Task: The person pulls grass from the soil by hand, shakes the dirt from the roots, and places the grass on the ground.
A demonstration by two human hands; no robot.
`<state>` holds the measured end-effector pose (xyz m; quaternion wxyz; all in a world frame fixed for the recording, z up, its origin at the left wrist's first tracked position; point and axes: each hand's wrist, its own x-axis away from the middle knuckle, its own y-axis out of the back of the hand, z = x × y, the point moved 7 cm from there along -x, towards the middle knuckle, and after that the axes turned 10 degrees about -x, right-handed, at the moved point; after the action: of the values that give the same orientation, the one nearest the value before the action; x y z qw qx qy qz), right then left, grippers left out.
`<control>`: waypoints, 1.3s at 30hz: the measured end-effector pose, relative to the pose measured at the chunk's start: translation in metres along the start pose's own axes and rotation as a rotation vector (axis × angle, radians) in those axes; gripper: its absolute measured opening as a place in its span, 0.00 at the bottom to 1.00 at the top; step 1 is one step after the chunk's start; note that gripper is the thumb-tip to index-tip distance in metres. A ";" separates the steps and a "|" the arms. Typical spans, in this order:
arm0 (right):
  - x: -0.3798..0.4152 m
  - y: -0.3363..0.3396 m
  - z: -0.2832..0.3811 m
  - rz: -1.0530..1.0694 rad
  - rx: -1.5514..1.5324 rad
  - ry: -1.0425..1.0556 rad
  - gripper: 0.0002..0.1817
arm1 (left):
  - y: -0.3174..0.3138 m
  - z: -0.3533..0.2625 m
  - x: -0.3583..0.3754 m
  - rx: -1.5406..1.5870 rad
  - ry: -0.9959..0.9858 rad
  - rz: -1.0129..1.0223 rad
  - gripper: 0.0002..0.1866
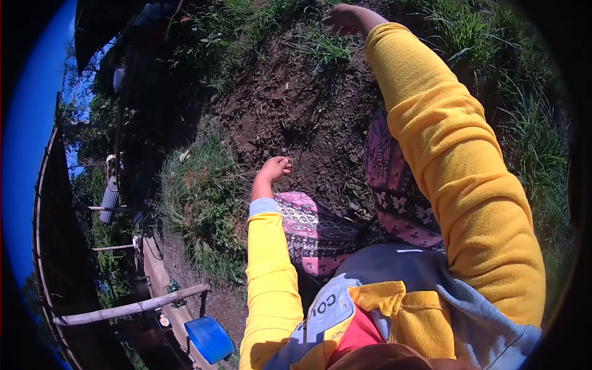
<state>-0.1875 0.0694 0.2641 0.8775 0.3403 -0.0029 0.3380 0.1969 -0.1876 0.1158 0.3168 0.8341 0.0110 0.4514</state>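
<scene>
My left hand [275,169] hangs over dark, crumbly soil [259,117], just beyond my knee in patterned pink and black cloth [302,225]. Its fingers are curled together in a pinch; what they hold, if anything, is too small to name. My right hand [350,18] reaches far forward at the top of the view, beside a tuft of green grass [325,48]. Shadow covers its fingers, so their shape does not show. Yellow sleeves cover both arms, the right one stretched long across the view.
Grass clumps [200,191] border the soil on the left, and taller grass [536,142] grows on the right. Toward the lower left are a blue plastic container [209,340], a wooden pole [132,306] and a shaded structure. A grey ribbed object [109,200] hangs farther off.
</scene>
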 end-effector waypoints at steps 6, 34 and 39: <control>0.020 0.007 -0.041 -0.026 -0.225 -0.061 0.21 | 0.005 0.000 0.013 -0.017 -0.043 -0.064 0.17; 0.195 -0.177 -0.300 -0.343 -1.595 -0.505 0.06 | 0.048 -0.064 0.031 -0.855 -0.091 -0.170 0.17; 0.197 -0.189 -0.304 -0.256 -1.456 -0.546 0.07 | 0.029 -0.223 0.070 -1.039 -0.405 -0.401 0.16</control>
<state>0.0083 0.2657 -0.0354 0.8800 -0.2514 -0.3996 0.0520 0.0610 -0.0738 0.2716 0.7586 0.6210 -0.1146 0.1606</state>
